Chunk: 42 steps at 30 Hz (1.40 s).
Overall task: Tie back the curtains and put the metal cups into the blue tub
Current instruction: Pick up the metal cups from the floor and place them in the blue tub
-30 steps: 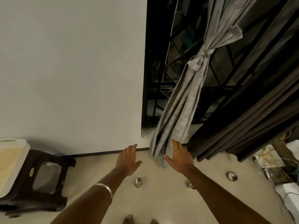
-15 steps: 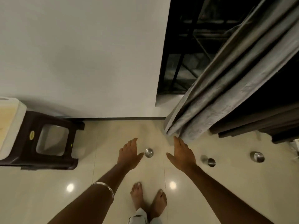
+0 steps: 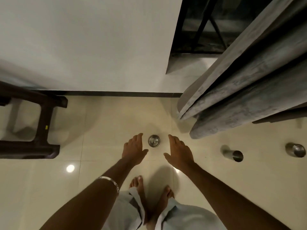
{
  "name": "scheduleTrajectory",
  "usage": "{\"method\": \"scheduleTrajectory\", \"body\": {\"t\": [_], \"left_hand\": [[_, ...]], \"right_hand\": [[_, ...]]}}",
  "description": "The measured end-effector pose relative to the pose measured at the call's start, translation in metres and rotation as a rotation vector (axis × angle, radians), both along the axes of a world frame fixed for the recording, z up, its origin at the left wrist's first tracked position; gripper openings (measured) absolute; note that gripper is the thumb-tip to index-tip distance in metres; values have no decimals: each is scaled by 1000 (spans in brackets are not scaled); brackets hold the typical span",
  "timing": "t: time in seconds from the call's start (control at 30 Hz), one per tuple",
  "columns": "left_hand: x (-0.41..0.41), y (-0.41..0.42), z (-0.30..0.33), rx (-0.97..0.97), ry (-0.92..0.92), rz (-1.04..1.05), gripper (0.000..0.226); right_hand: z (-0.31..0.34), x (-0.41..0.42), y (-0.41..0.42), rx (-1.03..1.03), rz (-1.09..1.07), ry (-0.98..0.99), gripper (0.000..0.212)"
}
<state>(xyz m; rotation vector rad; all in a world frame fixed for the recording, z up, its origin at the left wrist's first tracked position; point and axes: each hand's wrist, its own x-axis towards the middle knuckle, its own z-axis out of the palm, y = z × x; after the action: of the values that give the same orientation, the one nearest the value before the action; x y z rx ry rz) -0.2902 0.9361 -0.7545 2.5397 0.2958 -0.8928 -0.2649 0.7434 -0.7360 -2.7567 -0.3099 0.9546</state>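
Observation:
A metal cup [image 3: 154, 141] stands upright on the cream floor tiles straight below me. My left hand [image 3: 133, 149] hovers just left of it and my right hand [image 3: 178, 151] just right of it, both with straight fingers and holding nothing. A second metal cup [image 3: 232, 153] lies on its side further right. A third metal cup [image 3: 295, 149] sits near the right edge. The grey curtain [image 3: 240, 97] hangs at the upper right, its hem close to the floor. The blue tub is out of view.
A dark brown plastic stool [image 3: 41, 127] stands at the left against the white wall [image 3: 91, 44]. A dark window grille [image 3: 204, 25] shows behind the curtain. My bare feet [image 3: 149, 193] stand on the tiles below the hands.
The view has tilted down from the tied curtain to the floor. Both hands have dropped away from the curtain hem and now flank the upright cup.

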Motion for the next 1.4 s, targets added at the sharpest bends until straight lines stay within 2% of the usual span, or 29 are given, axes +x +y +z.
{"method": "scheduleTrajectory", "body": {"t": [0.17, 0.33, 0.43, 0.53, 0.6, 0.7, 0.8, 0.93, 1.07, 1.23, 1.4], "left_hand": [[13, -13, -79, 12, -1, -55, 81], [26, -27, -149, 24, 54, -37, 78], [31, -27, -184, -24, 104, 1, 90], [30, -30, -215, -53, 132, -20, 107], [28, -34, -230, -52, 139, -34, 109], [31, -39, -244, -59, 118, -10, 98], [38, -37, -245, -83, 59, 16, 80], [38, -36, -220, -105, 38, -9, 77], [35, -46, -158, -136, 50, -52, 76], [37, -62, -58, -143, 22, -101, 73], [32, -81, 68, -153, -12, -176, 75]], "right_hand": [[-84, 4, 7, 7, 26, 16, 78], [-168, 16, 16, 76, -45, 56, 80], [-210, 21, 24, 139, -128, 96, 76], [-250, 18, 25, 177, -152, 131, 86], [-272, 16, 25, 194, -148, 144, 90], [-292, 22, 34, 234, -173, 194, 87], [-296, 31, 42, 259, -183, 156, 77], [-274, 24, 32, 326, -199, 116, 75], [-210, 15, 16, 363, -216, 103, 67], [-104, 11, -1, 351, -267, 77, 69], [27, -3, -24, 368, -328, 34, 70]]}}
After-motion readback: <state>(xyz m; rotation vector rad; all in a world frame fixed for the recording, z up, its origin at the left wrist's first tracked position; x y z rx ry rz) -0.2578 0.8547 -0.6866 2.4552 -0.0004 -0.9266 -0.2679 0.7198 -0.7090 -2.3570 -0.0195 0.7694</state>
